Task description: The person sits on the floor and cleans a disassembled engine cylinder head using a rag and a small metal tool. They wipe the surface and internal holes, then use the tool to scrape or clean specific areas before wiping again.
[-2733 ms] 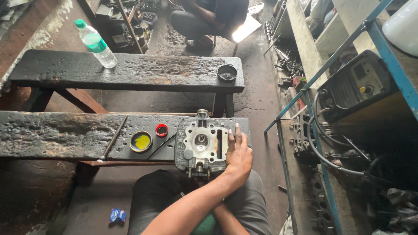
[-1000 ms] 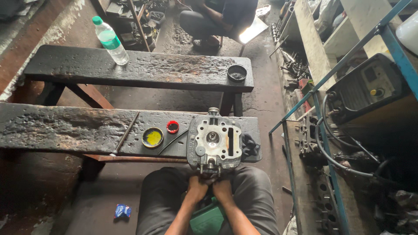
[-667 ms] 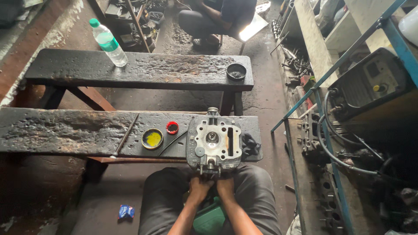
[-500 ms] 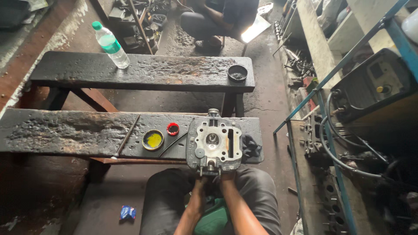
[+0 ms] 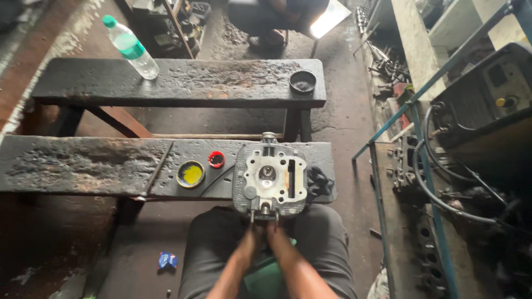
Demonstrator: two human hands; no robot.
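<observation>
Head view: two hands [image 5: 265, 226] apparently touching one cylinder head [image 5: 270, 180].

The person wore dark grey trousers [image 5: 219, 243] of a plain, slightly creased cloth, which covered both thighs and showed no pattern or stains that the head view could pick out. Between the thighs a patch of bright green fabric [image 5: 265, 279] showed, possibly the hem of a shirt, though too little of it was seen to be sure. Both forearms were bare, with no sleeves, watch, bands or gloves, and the left hand [image 5: 250, 231] and right hand [image 5: 274, 230] were blurred and partly hidden, so no rings or marks could be told.
</observation>
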